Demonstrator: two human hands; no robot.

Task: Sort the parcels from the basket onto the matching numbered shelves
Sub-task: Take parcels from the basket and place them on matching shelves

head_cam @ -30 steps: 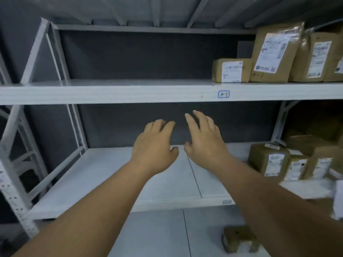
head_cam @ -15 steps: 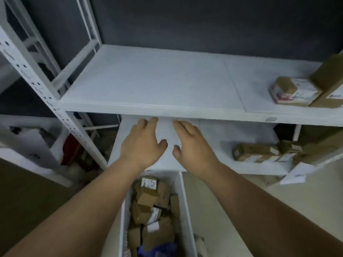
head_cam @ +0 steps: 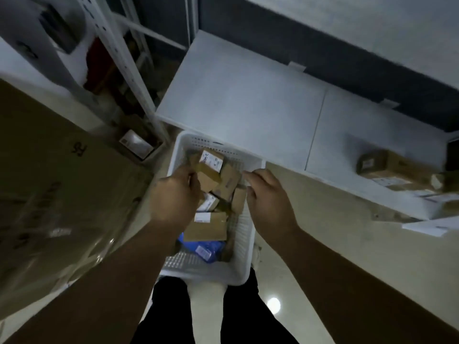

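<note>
A white plastic basket [head_cam: 244,244] stands on the floor in front of my legs, holding several small brown parcels and a blue parcel [head_cam: 202,248] at its near end. On top lies a small brown box with a white label [head_cam: 210,161]. My left hand [head_cam: 173,197] reaches into the basket from the left, fingers bent down beside that box; no grip on it shows. My right hand [head_cam: 269,197] hovers over the basket's right rim, fingers loosely curled and holding nothing.
The lowest white shelf [head_cam: 248,95] runs just beyond the basket, with brown parcels [head_cam: 392,167] on its right part. A large plastic-wrapped cardboard box [head_cam: 62,194] stands close on the left. A white shelf upright [head_cam: 126,70] rises at the upper left.
My view has dropped from the shelves to the basket on the floor. Both hands have come down from shelf height to the basket, the left one in among the parcels.
</note>
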